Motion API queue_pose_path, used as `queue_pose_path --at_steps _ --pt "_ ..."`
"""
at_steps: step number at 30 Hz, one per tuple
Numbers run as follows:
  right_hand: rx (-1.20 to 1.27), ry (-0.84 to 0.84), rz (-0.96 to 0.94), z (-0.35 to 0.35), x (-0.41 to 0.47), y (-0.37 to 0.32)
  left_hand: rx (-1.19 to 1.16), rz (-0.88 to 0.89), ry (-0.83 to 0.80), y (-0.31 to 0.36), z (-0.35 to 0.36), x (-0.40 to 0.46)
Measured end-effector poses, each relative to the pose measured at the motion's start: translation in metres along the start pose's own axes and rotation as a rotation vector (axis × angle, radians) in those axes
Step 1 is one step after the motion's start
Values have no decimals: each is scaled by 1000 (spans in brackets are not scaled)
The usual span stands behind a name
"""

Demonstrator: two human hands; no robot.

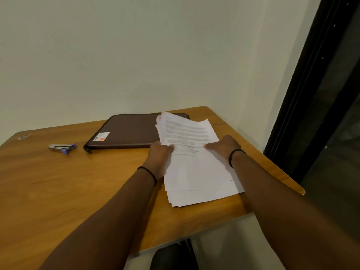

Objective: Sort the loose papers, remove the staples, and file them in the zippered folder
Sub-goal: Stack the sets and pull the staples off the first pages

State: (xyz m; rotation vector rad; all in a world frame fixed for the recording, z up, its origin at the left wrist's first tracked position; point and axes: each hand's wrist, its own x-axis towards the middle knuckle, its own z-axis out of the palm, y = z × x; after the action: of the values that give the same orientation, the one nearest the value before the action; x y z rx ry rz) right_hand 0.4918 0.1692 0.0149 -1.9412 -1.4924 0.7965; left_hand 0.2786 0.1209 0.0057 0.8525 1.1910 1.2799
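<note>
A stack of white printed papers [194,168] lies on the right half of the wooden table [78,188], its far end lifted and overlapping the folder. My left hand [160,154] grips the stack's left edge, thumb on top. My right hand [224,146] holds the right edge, thumb on the top sheet. The dark brown zippered folder [128,132] lies shut and flat behind the papers, with a white and orange label at its near left corner. A grey and purple staple remover [62,148] rests left of the folder.
The table stands against a pale wall; its right and near edges drop off close to the papers. A dark door frame [315,94] runs down the right side. A black chair part [173,256] shows below the table's near edge. A small clear object [24,136] lies far left.
</note>
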Motion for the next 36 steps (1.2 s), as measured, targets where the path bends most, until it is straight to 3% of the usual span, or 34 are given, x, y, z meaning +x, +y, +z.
queue_pose_path --at_steps 2,5,7,9,13,16,22,36 --pt "219 -5 -50 6 -6 -9 -20 98 -61 14 -13 -14" --pt "774 -224 -187 9 -21 -36 15 311 -154 54 -37 -36" --pt "939 -377 -341 9 -40 -66 147 434 -127 89 -56 -51" --pt "1014 -376 -448 6 -65 -100 204 511 -59 121 -75 -66" --pt "961 -245 -620 14 -113 -159 203 640 118 163 -111 -103" --pt "922 -239 -659 36 -142 -174 188 658 189 159 -142 -126" --pt "868 -361 -552 81 -162 -148 152 580 181 114 -185 -136" --pt "823 -338 -665 75 -161 -172 59 616 185 122 -185 -130"
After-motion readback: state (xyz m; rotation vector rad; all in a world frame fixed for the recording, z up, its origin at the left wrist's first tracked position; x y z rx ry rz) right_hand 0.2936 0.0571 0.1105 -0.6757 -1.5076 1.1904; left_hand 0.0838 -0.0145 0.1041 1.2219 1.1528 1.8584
